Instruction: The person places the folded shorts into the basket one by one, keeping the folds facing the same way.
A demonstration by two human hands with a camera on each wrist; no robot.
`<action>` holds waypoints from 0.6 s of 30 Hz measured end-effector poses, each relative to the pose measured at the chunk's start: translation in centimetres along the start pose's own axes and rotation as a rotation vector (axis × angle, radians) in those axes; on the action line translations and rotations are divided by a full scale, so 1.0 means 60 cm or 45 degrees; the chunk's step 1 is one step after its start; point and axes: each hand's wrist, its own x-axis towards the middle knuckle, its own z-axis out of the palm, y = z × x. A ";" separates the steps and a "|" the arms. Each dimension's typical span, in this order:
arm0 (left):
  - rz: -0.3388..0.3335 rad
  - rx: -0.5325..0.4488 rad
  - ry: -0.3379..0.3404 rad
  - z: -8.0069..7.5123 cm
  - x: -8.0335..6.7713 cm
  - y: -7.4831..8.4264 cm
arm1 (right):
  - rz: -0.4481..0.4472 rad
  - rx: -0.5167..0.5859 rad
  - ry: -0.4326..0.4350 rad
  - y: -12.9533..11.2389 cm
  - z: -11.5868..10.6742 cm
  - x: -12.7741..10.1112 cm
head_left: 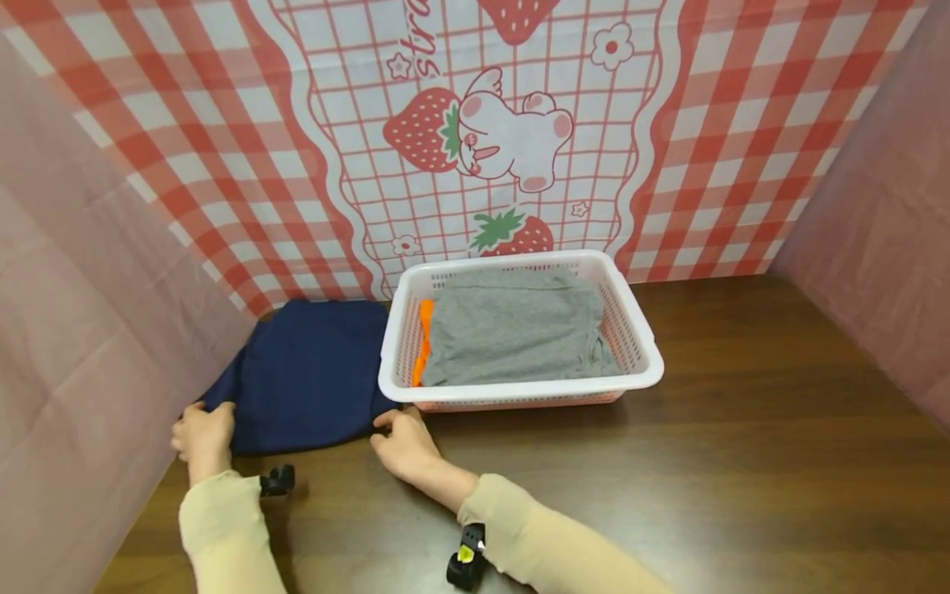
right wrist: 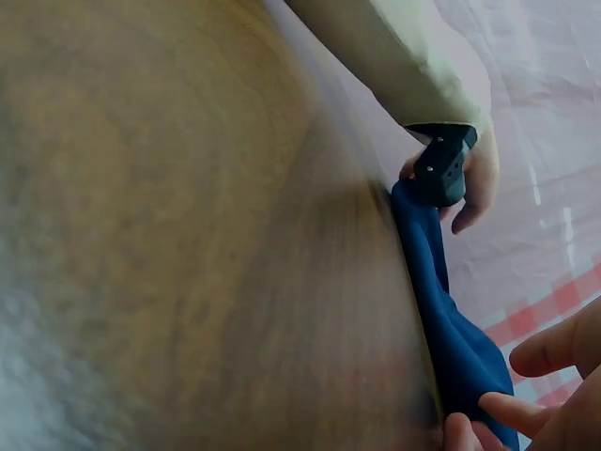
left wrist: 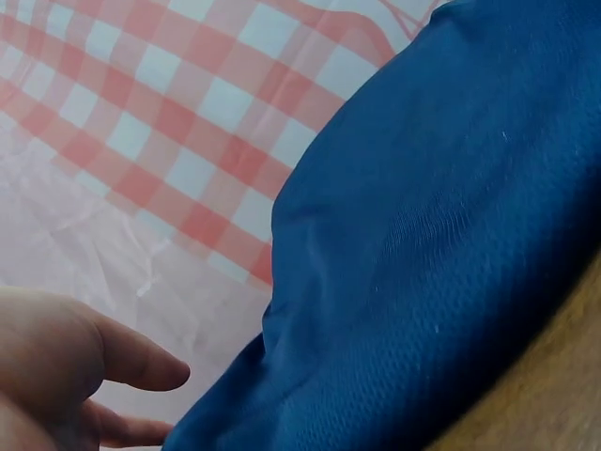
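A navy blue cloth garment [head_left: 308,375] lies spread and folded on the wooden table, its right side against the basket. My left hand [head_left: 204,437] is at its near left corner. The left wrist view shows the left hand's thumb [left wrist: 146,362] apart from the fabric, with another fingertip at the garment's edge. At the near right corner is my right hand [head_left: 404,441]. In the right wrist view its fingers [right wrist: 516,412] touch the garment [right wrist: 460,348] while the thumb stands off it.
Right beside the garment stands a white plastic basket [head_left: 519,391]. Inside lie a folded grey cloth [head_left: 515,326] and an orange one [head_left: 422,355]. A red-checked strawberry-print curtain [head_left: 512,140] hangs behind; pink cloth walls [head_left: 89,272] flank the wooden table [head_left: 727,462].
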 end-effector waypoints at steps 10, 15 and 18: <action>-0.051 -0.040 -0.114 -0.001 0.003 -0.007 | 0.023 0.058 0.019 -0.005 0.019 0.003; -0.050 -0.033 -0.121 -0.001 0.005 -0.011 | -0.007 0.080 0.059 -0.006 0.028 0.000; -0.045 -0.053 -0.105 -0.005 0.005 -0.014 | -0.058 0.043 0.057 -0.006 0.029 -0.005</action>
